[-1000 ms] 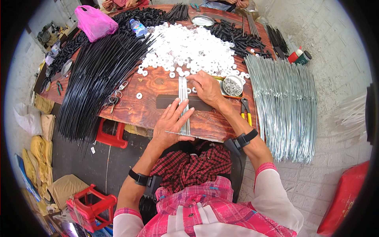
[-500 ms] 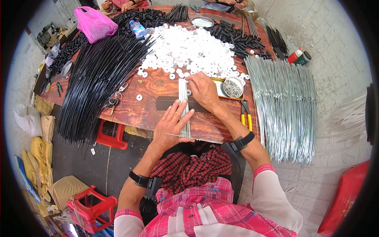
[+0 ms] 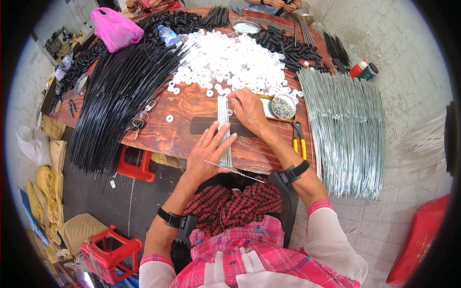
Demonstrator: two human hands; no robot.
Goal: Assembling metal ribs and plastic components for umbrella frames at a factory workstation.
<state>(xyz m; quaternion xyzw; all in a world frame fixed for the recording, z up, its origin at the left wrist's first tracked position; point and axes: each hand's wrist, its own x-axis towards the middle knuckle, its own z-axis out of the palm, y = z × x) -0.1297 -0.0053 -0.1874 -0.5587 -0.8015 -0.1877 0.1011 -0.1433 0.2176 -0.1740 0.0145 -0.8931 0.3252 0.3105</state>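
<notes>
A narrow row of thin silvery metal wires lies on the wooden table in front of me, pointing away. My left hand rests flat across it, fingers stretched and a little apart. At the far ends of the wires, my right hand is closed in a pinch; what its fingertips hold is too small to make out. Next to these fingers is a white ring. A loose thin wire lies crosswise at the near ends, jutting past the table edge. Under the wires is a dark flat strip.
White rings heap beyond my hands. Long black rods fan out at left; silvery wires lie at right. Yellow-handled pliers and a bowl of small metal pieces are near my right arm. Other people's hands work across the table.
The crosswise wire at the near ends has swung, its right end now lower and farther out over my lap. My right fingertips have shifted very slightly; the left hand stays put.
</notes>
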